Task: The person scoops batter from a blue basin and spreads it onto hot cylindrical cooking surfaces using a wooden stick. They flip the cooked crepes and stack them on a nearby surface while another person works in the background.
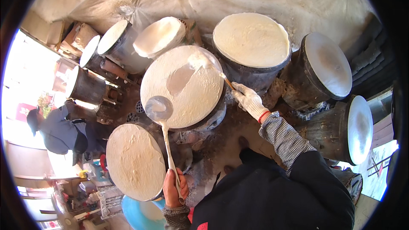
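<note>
My left hand (175, 187), bare, grips the handle of a metal ladle (158, 108) whose round bowl is over the lower left edge of the middle round griddle (204, 102). Pale batter coats the ladle's handle. My right hand (250, 99), in a white knit glove, holds a wooden-handled brush or spreader (227, 81). Its head is buried in a lump of batter (199, 60) at the griddle's upper right. A thin layer of batter covers most of this griddle, with a smoother, darker patch near its centre.
Batter sheets cover the griddles at lower left (135, 163) and upper right (250, 40). Bare griddles (329, 65) stand to the right on drum stoves. A folded pale sheet (159, 36) lies behind. A blue basin (137, 214) holds batter. Another person (62, 131) bends at the left.
</note>
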`<state>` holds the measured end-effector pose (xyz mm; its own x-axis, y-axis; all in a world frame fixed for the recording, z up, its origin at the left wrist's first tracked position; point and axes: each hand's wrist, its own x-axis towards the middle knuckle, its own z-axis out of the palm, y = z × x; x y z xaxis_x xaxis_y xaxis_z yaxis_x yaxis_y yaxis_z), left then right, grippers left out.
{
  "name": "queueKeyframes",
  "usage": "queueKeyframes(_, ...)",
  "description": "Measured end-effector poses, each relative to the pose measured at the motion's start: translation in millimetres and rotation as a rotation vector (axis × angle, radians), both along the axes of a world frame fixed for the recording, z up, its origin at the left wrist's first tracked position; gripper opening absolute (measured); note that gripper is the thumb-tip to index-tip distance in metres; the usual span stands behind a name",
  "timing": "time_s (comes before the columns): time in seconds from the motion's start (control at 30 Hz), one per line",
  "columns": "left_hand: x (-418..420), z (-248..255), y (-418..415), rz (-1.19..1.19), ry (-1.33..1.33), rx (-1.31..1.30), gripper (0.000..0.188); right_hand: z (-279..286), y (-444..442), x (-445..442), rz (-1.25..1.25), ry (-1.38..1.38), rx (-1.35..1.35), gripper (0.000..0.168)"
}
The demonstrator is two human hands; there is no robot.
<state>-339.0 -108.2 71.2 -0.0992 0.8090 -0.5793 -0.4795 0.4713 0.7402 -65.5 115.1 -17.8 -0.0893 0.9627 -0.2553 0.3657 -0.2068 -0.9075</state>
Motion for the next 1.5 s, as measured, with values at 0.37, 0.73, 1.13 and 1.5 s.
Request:
queueKeyframes(0.37,-34,-1,-30,0.084,-0.034,0.066,0.035,14,-22,-3,-0.168,0.172,-0.163,0.039)
queueKeyframes(0.73,-51,23,-44,0.133,0.081,0.026,0.035,6,-45,-21,-0.072,0.241,-0.122,0.038)
queueKeyframes(1.13,-38,20,-16,0.17,-0.032,0.049,0.031,9,3,-36,0.133,-0.068,-0.101,0.035)
queueKeyframes(1.5,-39,22,4,0.216,-0.085,0.166,0.037,4,64,-35,0.389,-0.374,0.14,0.037)
